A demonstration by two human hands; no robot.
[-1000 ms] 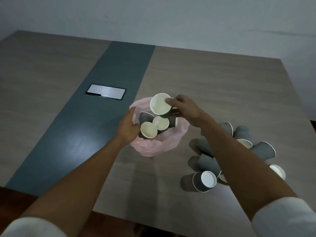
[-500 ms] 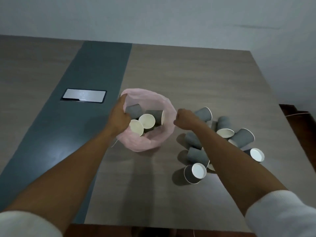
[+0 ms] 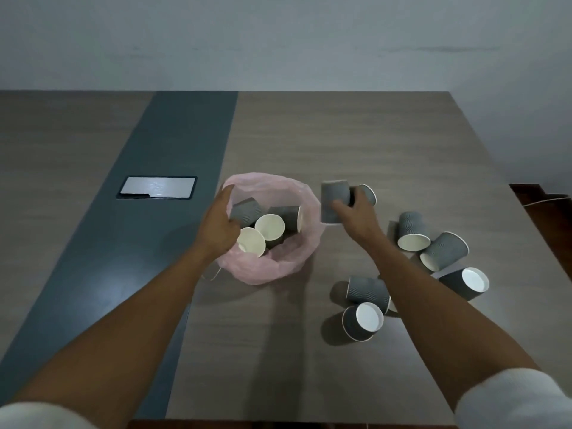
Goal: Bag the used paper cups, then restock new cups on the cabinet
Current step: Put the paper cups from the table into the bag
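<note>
Nearest you, two white sleeves (image 3: 513, 400) frame the lower corners, your bare forearms running up over the wooden table (image 3: 371, 144). Just right of centre, loose grey paper cups lie on their sides: one with its white mouth toward you (image 3: 362, 321), one behind it (image 3: 368, 289), and three farther right (image 3: 464, 281), (image 3: 444, 251), (image 3: 413, 231). Your left hand (image 3: 218, 226) grips the near-left rim of the pink bag (image 3: 272, 269), fingers curled over the edge; four cups (image 3: 269, 226) lie inside. Your right hand (image 3: 353, 216), just right of the bag, holds a grey cup (image 3: 335, 195), thumb and fingers curled round it, with another cup (image 3: 368, 193) partly hidden behind. Beyond, a silver plate (image 3: 157, 187) sits in the dark strip (image 3: 173, 134).
</note>
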